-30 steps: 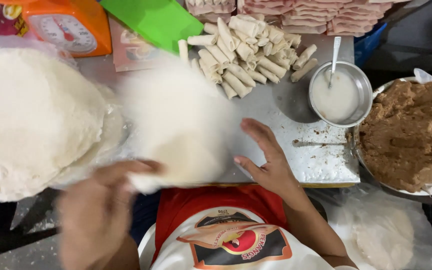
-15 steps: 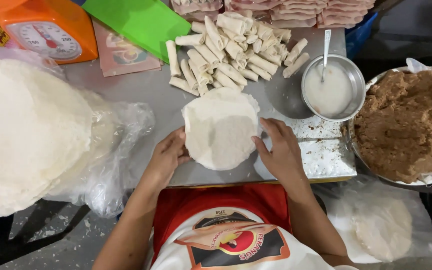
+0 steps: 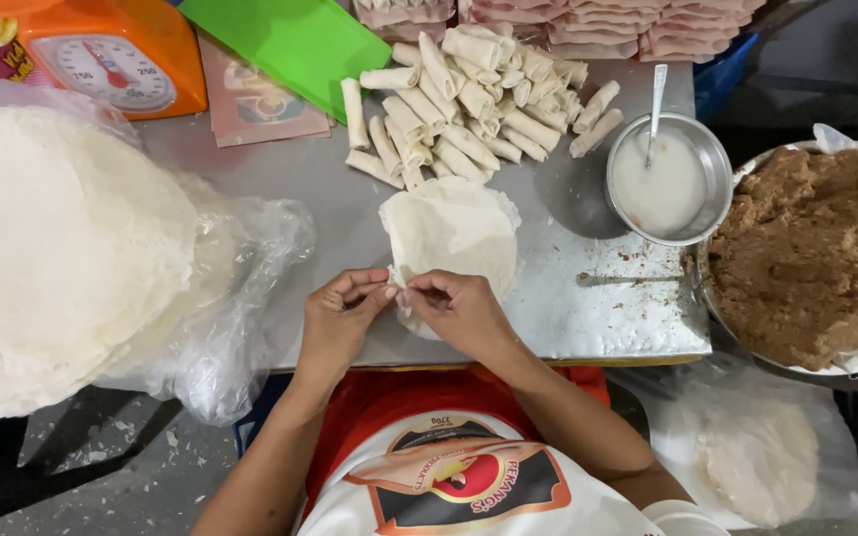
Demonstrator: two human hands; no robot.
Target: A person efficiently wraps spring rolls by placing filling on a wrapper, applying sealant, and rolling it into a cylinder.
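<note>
A thin round white wrapper (image 3: 452,230) lies flat on the metal work surface (image 3: 588,298) in front of me. My left hand (image 3: 338,320) and my right hand (image 3: 461,310) meet at its near edge, fingertips pinching the edge of the sheet between them. Beyond the wrapper lies a pile of several rolled white spring rolls (image 3: 469,99). A large stack of round wrappers (image 3: 62,248) sits on clear plastic at my left.
A metal bowl of white paste with a spoon (image 3: 669,179) stands right of the wrapper. A big basin of brown filling (image 3: 811,258) is at far right. An orange kitchen scale (image 3: 116,60), a green board (image 3: 300,40) and stacked pink wrappers lie at the back.
A second ago my left hand carried a wrapper across in a blur. It was laid flat, and both hands have now come together at its near edge.
</note>
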